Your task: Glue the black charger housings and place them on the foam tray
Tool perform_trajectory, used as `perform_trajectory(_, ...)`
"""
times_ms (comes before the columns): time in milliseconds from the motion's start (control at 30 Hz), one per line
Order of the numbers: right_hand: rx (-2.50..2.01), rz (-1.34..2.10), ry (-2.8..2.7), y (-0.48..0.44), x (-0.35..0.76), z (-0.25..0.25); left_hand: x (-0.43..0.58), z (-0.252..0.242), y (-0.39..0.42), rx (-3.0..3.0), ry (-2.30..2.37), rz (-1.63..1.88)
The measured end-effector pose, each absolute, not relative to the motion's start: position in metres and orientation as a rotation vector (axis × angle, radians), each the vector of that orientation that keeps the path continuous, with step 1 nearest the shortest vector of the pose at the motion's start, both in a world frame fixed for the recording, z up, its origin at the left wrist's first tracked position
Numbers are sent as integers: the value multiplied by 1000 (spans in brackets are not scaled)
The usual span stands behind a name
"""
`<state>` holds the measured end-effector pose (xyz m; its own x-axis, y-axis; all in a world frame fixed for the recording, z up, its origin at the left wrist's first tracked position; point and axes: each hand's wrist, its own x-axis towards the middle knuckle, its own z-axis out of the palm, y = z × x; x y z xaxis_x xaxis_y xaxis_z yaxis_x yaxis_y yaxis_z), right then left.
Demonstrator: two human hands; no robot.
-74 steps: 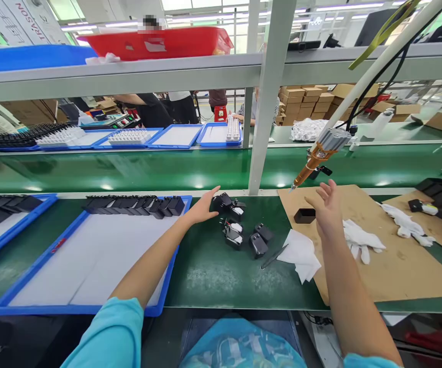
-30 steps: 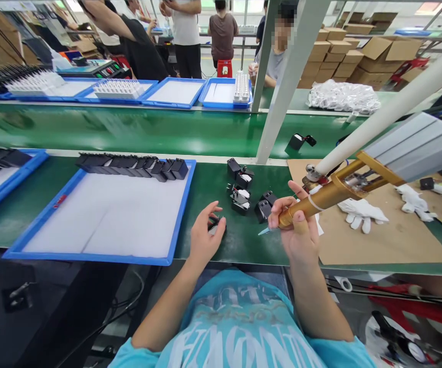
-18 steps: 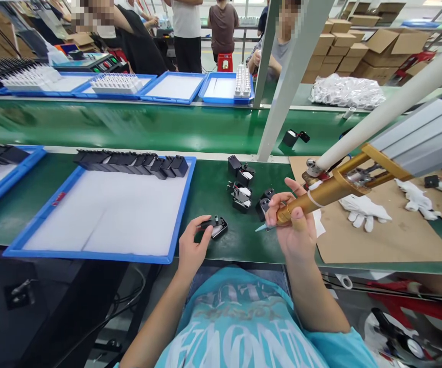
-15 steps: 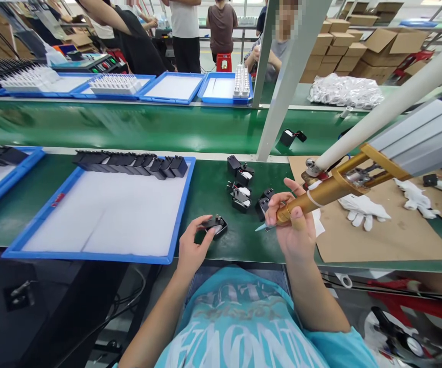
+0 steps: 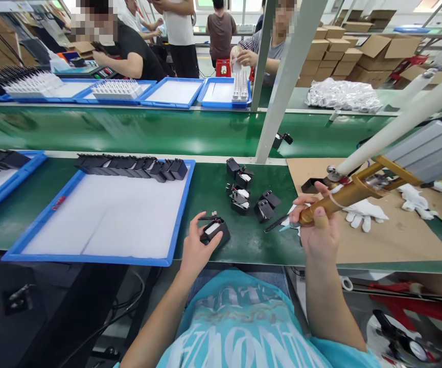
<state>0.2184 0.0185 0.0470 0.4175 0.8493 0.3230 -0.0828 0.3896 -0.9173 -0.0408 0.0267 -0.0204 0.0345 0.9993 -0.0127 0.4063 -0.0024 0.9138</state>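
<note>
My left hand (image 5: 196,247) pinches a small black charger housing (image 5: 215,230) on the green bench, near its front edge. Its open side faces up and a white part shows inside. My right hand (image 5: 318,228) is wrapped round the gold barrel of a hanging dispensing tool (image 5: 343,196), whose pale tip (image 5: 284,227) points left and sits a hand's width right of the housing. Several more black housings (image 5: 248,196) lie loose just behind, between my two hands.
A blue tray (image 5: 90,255) with a white liner and a back row of black parts (image 5: 129,166) lies left. Brown cardboard (image 5: 397,235) with white gloves (image 5: 364,211) lies right. A metal post (image 5: 278,112) rises behind the parts. Other people work across the green conveyor (image 5: 129,130).
My left hand has turned the housing open side up and drawn it slightly nearer. My right hand and the tool have shifted to the right. A black part on the conveyor has moved left.
</note>
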Motion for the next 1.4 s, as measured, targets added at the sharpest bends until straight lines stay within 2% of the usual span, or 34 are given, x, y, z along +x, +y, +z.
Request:
perform_trajectory(167,-1158,465,-903,33,253,32,-37,-1,20,1454,1314,1015)
perform_trajectory(400,-1191,366,-910,68,288,13,-31,19,10,1641,1274,1003)
perform_trajectory(600,-1204,169,-855,60,264,26,-31,26,7,1805,1234,924)
perform_trajectory(667,-1166,260,-1054,49,242,38,-30,26,8,1872,1217,864)
perform_trajectory(767,-1082,529,-1655,34,204,54,-27,25,11,1993,1182,782)
perform_trajectory(867,-1003,516,-2004,31,177,65,-26,22,15,2045,1135,717)
perform_trajectory(1200,-742,795,-1971,31,212,56,-44,10,15,1327,871,755)
perform_trajectory(1400,-916,486,-1917,33,179,22,-37,0,15,1319,748,897)
